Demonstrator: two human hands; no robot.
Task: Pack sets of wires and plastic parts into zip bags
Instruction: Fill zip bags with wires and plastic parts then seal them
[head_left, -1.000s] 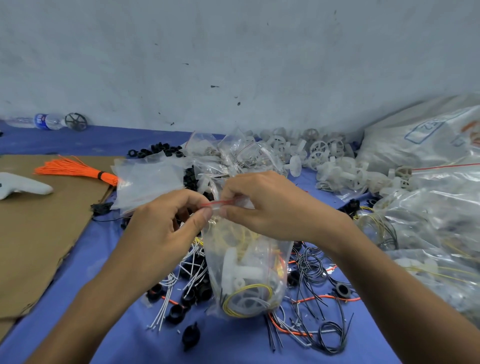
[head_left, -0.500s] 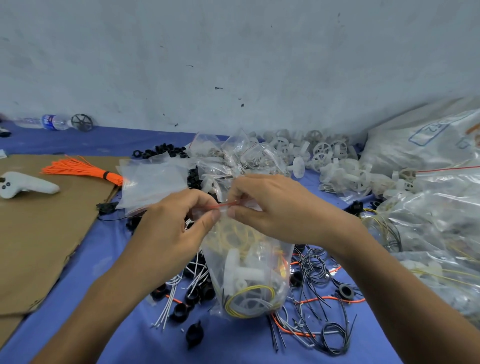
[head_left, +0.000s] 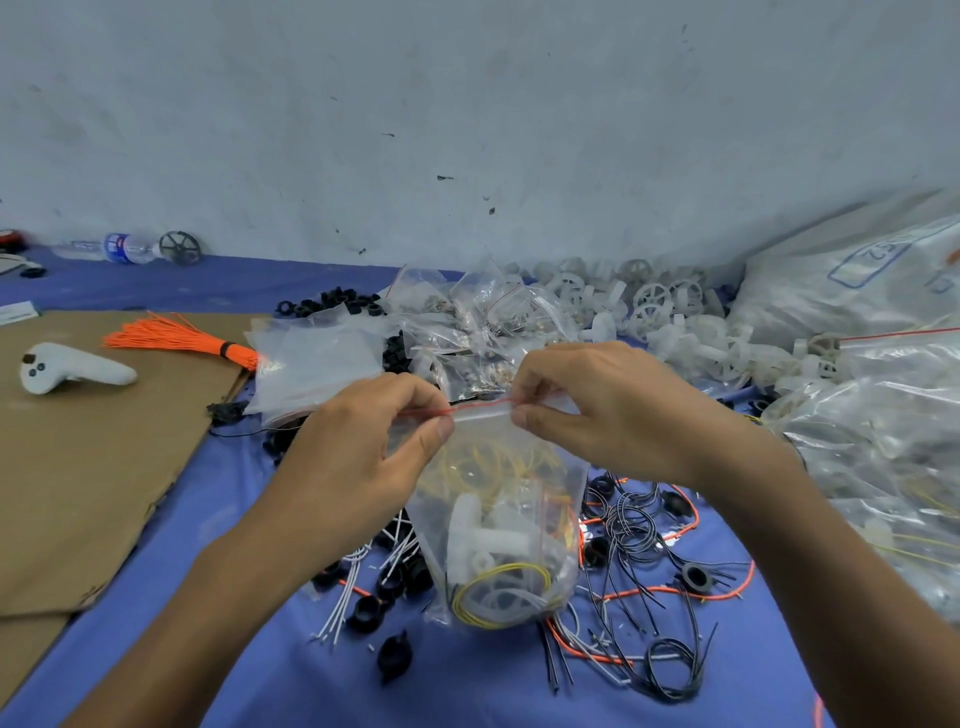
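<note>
A clear zip bag (head_left: 498, 525) with a red seal line hangs upright over the blue table. Inside it lie white plastic parts and coiled yellow wire. My left hand (head_left: 363, 457) pinches the bag's top strip at its left end. My right hand (head_left: 602, 410) pinches the same strip at its right end, and a short stretch of the red line shows between the two. Loose black, white and orange wires (head_left: 639, 582) and black rings (head_left: 369, 608) lie on the cloth under and around the bag.
A stack of empty zip bags (head_left: 317, 364) lies behind my left hand. An orange wire bundle (head_left: 182, 338) and a white controller (head_left: 67, 371) rest on brown cardboard (head_left: 93, 467) at the left. White plastic wheels (head_left: 654, 312) and filled bags (head_left: 883, 441) crowd the right.
My hands have moved apart along the bag's top strip, so more of the red line shows between them. The bag hangs in the same place.
</note>
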